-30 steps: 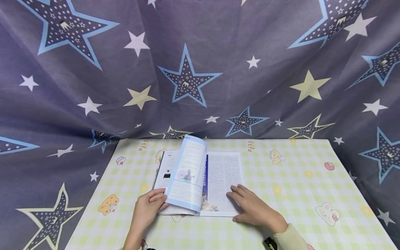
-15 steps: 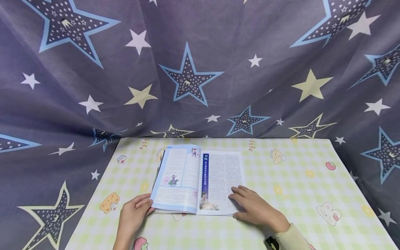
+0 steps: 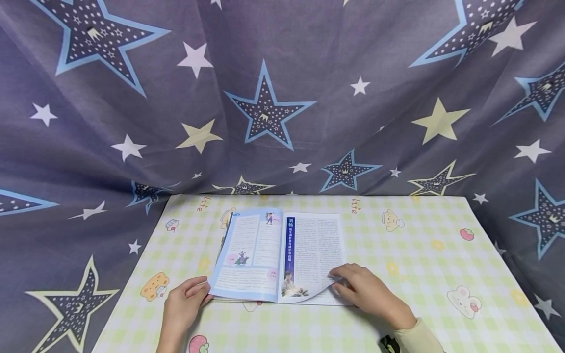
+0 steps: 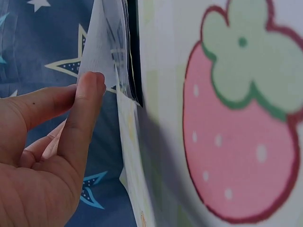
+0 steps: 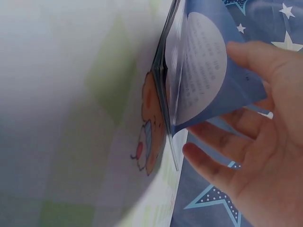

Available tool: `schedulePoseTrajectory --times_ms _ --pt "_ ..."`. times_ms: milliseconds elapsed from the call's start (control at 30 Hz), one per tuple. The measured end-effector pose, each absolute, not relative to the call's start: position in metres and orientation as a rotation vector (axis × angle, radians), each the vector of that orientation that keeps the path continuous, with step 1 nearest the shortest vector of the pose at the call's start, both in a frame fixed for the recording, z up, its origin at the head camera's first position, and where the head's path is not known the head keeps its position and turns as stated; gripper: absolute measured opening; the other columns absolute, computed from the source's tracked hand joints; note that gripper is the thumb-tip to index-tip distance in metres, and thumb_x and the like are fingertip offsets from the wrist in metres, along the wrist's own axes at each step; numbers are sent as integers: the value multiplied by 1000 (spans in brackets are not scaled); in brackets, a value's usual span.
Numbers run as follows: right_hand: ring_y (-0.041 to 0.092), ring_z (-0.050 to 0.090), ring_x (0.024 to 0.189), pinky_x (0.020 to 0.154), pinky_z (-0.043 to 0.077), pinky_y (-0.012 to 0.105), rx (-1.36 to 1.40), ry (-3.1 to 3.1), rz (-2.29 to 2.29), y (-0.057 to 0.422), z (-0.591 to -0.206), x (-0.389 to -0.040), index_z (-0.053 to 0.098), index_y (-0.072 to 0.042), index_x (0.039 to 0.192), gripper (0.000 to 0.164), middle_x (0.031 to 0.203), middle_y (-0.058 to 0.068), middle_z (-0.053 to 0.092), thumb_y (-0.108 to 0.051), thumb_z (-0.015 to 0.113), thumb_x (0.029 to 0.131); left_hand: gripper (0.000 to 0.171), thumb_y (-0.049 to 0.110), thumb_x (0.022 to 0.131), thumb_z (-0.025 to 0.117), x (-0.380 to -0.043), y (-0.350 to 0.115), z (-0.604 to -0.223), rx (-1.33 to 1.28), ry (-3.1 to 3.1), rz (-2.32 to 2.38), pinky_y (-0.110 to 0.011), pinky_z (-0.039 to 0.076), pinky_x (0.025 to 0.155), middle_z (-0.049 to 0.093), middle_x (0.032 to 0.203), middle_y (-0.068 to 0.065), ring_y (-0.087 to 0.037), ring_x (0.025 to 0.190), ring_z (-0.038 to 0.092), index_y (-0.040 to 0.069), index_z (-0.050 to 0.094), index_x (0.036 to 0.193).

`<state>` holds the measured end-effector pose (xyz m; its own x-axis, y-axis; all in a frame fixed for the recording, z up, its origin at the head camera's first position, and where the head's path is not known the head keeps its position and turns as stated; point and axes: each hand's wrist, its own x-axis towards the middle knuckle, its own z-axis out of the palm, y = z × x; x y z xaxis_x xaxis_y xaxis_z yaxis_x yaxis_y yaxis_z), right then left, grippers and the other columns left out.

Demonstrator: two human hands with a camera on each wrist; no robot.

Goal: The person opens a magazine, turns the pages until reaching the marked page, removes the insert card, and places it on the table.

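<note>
An open magazine lies on the table, with a blue-edged page on its left side and a text page with a dark blue title strip on its right. My left hand pinches the lower outer corner of the left page between thumb and finger; the left wrist view shows this page raised off those beneath. On the other side, my right hand holds the lower corner of the right page, which curls up. The blue underside of that sheet shows between thumb and fingers in the right wrist view.
A table covered in a green checked cloth with cartoon prints bears the magazine. Behind and beside it hangs a dark curtain printed with stars. A dark strap shows at my right wrist.
My left hand has moved left and down, bringing the blue-edged page over onto the left side. My right hand, earlier resting on the right page, now lifts its lower corner.
</note>
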<state>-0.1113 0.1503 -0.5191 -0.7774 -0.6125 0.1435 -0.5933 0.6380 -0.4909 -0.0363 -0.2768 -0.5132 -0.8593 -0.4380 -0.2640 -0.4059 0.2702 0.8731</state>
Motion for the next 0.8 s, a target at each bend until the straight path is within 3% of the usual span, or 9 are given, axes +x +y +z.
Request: schedulePoseTrajectory --times_ms 200,400,500,600,800 --pt "10 60 92 83 55 36 -878 2934 -864 151 -520 -113 67 -8 122 36 108 -1 66 -28 73 93 34 14 95 69 -35 -280 -513 824 -2514 -1650 -21 59 71 75 101 -11 -12 84 72 -3 66 125" --pt "11 56 87 72 53 32 -787 3050 -894 151 -521 -114 63 -7 129 47 114 4 61 -32 76 91 38 26 94 72 -33 -283 -509 814 -2607 -1509 -6 48 72 76 101 -4 -6 91 69 3 69 124" --pt "10 51 76 63 48 28 -743 3079 -925 151 -521 -115 60 -5 133 54 107 5 60 -33 77 90 37 24 94 71 -34 -283 -508 800 -2583 -1535 -8 51 72 76 102 -6 -9 91 70 2 69 124" --pt "12 55 77 64 51 30 -750 3077 -993 149 -520 -115 58 -4 134 55 101 5 61 -30 78 90 36 23 94 72 -37 -278 -509 792 -2552 -1577 -13 55 72 75 102 -8 -12 90 72 2 69 123" --pt "20 65 99 83 57 42 -890 3039 -1135 140 -515 -117 53 -5 138 56 108 4 66 -21 77 90 34 20 92 73 -49 -262 -507 735 -2518 -1676 -17 58 74 75 101 -9 -13 91 72 1 70 120"
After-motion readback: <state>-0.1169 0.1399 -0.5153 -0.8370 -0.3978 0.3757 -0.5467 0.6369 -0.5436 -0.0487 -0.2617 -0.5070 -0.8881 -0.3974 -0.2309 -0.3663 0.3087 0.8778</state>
